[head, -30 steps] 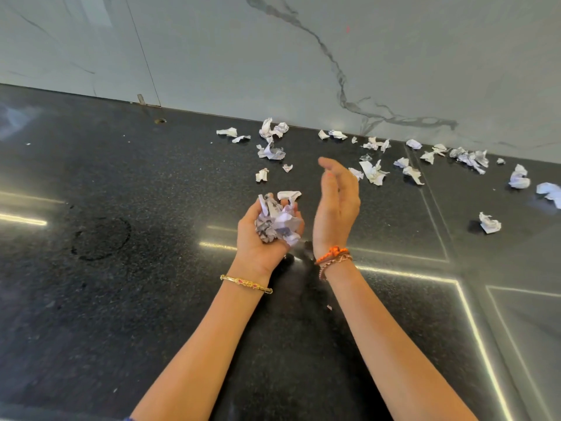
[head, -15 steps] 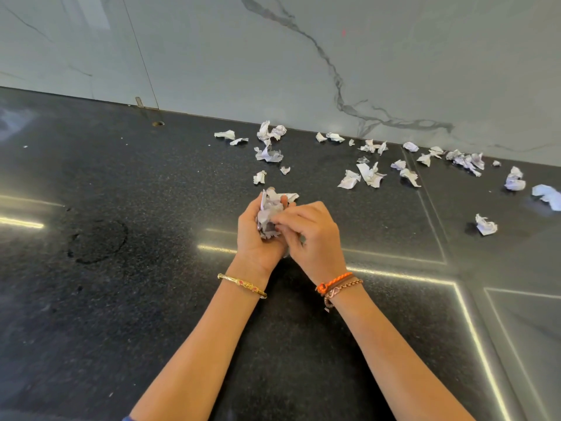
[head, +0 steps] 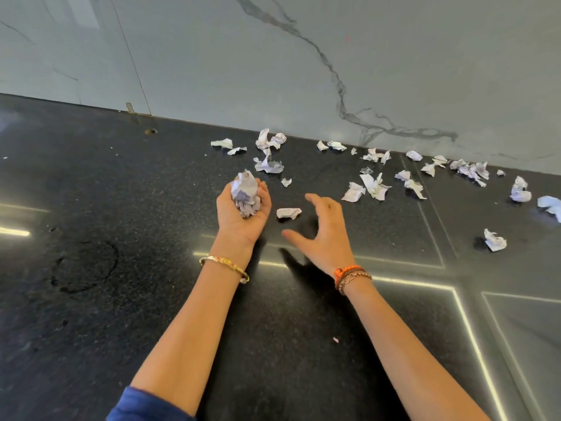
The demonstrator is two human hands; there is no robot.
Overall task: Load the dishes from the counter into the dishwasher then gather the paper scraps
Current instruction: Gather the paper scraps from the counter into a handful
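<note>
My left hand is palm up over the black counter and cups a wad of crumpled paper scraps, fingers curled round it. My right hand hovers just right of it, fingers spread and empty. A single crumpled scrap lies on the counter between the two hands, close to my right fingertips. Several more white scraps lie scattered toward the wall, such as one pile beyond my right hand and one piece far right. No dishes or dishwasher are in view.
A pale marbled wall backs the counter. Bright light strips reflect on the glossy surface at right. A tiny paper fleck lies near my right forearm. A round ring mark shows at left.
My right hand was pressing paper into the wad in my left hand; it has now let go and moved right, open. One scrap now lies on the counter between the hands.
</note>
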